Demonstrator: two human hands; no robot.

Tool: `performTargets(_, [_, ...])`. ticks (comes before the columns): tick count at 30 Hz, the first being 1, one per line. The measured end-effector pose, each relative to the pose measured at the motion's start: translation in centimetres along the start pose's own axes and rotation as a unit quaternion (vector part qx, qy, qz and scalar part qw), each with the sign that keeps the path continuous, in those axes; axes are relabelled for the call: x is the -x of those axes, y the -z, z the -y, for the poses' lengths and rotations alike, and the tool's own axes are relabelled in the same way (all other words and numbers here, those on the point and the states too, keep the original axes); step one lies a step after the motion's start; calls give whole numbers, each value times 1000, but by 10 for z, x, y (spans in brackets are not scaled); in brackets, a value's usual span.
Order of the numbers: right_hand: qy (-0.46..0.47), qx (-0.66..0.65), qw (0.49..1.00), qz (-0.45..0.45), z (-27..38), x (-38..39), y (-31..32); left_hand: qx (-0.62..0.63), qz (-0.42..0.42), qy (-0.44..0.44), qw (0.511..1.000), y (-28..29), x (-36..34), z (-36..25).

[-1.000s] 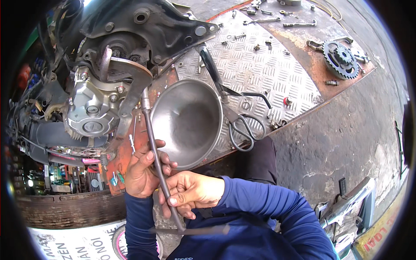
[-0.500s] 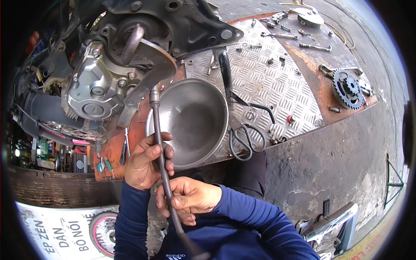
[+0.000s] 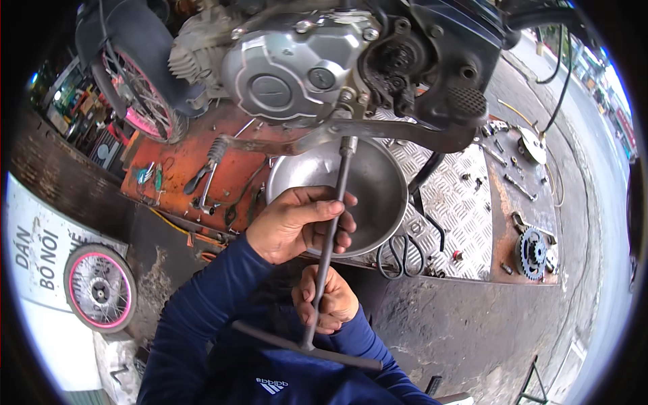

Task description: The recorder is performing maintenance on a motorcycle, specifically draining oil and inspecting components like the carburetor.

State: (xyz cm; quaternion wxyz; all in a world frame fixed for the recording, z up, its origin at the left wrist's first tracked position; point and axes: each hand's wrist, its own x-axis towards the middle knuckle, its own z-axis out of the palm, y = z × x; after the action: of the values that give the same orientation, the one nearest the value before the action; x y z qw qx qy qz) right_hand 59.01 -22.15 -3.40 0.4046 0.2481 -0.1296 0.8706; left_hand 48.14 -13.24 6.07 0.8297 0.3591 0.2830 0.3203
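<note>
A long T-handle socket wrench (image 3: 327,256) runs up from my lap, its crossbar low by my chest. Its socket end meets the underside of the footrest bracket (image 3: 398,129) below the motorcycle engine (image 3: 277,74); whether it sits on a bolt is hidden. My left hand (image 3: 290,226) is closed round the upper shaft, thumb along it. Lower down, my right hand (image 3: 327,300) curls round the shaft above the crossbar. Behind the wrench, a round metal bowl (image 3: 381,196) stands under the engine.
The orange work platform (image 3: 182,165) carries a long-handled wrench (image 3: 216,172) at left. On its tread plate (image 3: 466,229), bolts and tools lie scattered, with a toothed sprocket (image 3: 531,253) at the right edge. A pink-rimmed wheel (image 3: 101,287) leans at lower left.
The view has swung toward the engine's left side, showing more footrest and wheel. The wrench's crossbar has come into sight, and its socket end now meets the bracket. Both hands still grip the shaft.
</note>
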Motion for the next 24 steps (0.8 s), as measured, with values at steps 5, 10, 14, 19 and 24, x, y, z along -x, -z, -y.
performTargets(5, [-13, -31, 999, -3, 3, 1, -7, 9, 0, 11, 1000, -2, -2, 5])
performTargets(10, [-3, 14, 999, -34, 10, 2, -22, 31, 13, -10, 999, 1, -6, 9])
performTargets(14, [-13, 34, 998, -61, 11, -1, -26, 43, 23, -23, 999, 2, -7, 11])
performTargets(19, [-43, 93, 990, -99, 15, -5, -24, 46, 14, -41, 998, 5, -9, 9])
performTargets(24, [-10, 53, 998, -39, 15, -7, -23, 54, 15, -32, 998, 6, -12, 11])
